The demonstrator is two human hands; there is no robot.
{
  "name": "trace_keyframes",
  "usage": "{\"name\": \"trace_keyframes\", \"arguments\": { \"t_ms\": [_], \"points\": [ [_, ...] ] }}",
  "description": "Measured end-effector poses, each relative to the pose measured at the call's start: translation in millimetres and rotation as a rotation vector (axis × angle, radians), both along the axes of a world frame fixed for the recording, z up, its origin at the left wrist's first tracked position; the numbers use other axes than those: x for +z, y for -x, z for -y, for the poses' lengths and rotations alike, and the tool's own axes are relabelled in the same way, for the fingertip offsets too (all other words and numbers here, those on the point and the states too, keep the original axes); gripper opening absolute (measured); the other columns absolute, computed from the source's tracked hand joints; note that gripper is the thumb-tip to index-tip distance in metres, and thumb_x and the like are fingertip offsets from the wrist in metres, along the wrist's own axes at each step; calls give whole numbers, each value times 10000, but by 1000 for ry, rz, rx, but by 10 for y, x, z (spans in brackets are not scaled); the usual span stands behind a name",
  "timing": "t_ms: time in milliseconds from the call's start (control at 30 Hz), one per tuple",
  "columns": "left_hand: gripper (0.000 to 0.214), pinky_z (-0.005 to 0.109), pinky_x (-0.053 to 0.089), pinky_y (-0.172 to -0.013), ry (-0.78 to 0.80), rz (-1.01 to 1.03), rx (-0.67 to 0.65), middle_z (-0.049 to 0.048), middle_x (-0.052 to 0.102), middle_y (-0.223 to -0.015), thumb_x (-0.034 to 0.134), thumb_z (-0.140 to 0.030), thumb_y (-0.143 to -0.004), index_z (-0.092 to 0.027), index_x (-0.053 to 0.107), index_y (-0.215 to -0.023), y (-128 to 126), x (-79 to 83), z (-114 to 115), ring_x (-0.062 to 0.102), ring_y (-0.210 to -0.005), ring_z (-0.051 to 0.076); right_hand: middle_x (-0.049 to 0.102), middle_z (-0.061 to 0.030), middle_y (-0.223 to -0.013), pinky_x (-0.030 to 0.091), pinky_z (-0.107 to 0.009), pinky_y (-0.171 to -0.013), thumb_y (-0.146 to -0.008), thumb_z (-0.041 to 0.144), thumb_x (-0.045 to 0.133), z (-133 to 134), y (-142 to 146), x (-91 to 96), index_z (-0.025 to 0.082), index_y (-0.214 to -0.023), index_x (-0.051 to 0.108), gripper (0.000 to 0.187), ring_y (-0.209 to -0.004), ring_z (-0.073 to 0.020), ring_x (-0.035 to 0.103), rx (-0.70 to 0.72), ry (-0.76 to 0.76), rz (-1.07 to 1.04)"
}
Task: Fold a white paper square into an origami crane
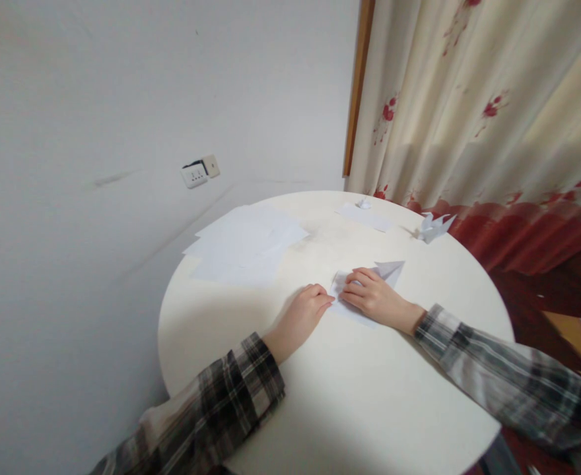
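A white sheet of folded paper lies on the table in front of me, with a pointed flap at its far right. My left hand is closed in a pinch at the paper's near left corner. Over the middle of the sheet, my right hand rests with bent fingers pressed together, holding the paper against the tabletop. Part of the folds is hidden beneath that hand.
The round white table stands against a wall. Loose white sheets overlap at its back left. A folded paper crane sits at the right edge. Near the back, a small white paper piece rests by a flat sheet.
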State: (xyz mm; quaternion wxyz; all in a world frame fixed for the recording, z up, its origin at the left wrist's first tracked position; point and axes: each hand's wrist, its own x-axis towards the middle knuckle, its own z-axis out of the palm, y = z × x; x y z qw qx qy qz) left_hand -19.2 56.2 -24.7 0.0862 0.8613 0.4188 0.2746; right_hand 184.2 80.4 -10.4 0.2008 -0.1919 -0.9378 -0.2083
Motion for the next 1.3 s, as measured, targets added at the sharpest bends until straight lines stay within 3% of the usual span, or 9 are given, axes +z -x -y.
{"name": "trace_keyframes", "arguments": {
  "t_ms": [133, 267, 367, 700, 967, 1300],
  "points": [
    [164, 302, 460, -793, -18, -20, -118, 46, 614, -863, 517, -212, -860, -166, 670, -897, 54, -30, 39, 554, -850, 164, 642, -43, -844, 359, -395, -934, -891, 177, 455, -6, -63, -39, 161, -890, 631, 177, -983, -188, 492, 57, 21, -12],
    [228, 322, 395, -966, 14, -18, -280, 57, 586, -1154, 463, -211, -889, -184, 631, -1041, 136, -40, 23, 502, -1092, 167, 653, -37, -885, 361, -394, -943, -888, 179, 464, -20, -125, -79, 165, -906, 624, 162, -1023, -188, 485, 110, 54, -43],
    [288, 312, 348, -1029, 79, -63, -353, 39, 564, -1228, 418, -196, -908, -172, 560, -1157, 175, -46, -3, 454, -1184, 147, 654, -34, -880, 369, -395, -935, -882, 160, 467, -27, -148, -102, 166, -907, 622, 157, -1012, -188, 494, 122, 53, -54],
    [287, 287, 349, -1022, 17, -183, -436, 38, 583, -1210, 377, -220, -928, -155, 571, -1130, 201, -44, 116, 467, -1186, 141, 643, -34, -853, 370, -396, -963, -872, 133, 468, 40, -156, -146, 157, -893, 610, 146, -1014, -180, 509, 205, 40, -39],
    [336, 325, 353, -1022, -4, -263, -458, 58, 511, -1292, 357, -240, -932, -150, 489, -1227, 197, 2, 175, 427, -1229, 167, 627, -52, -854, 384, -402, -952, -889, 145, 440, 37, -163, -147, 157, -865, 607, 169, -1008, -181, 507, 185, 40, -22],
    [343, 310, 350, -1040, -114, -335, -499, 110, 527, -1266, 320, -204, -940, -79, 519, -1190, 217, 12, 180, 451, -1211, 169, 627, -49, -860, 376, -404, -964, -890, 140, 436, 47, -159, -134, 153, -881, 614, 180, -1026, -187, 496, 185, 24, 2]
  ]
}}
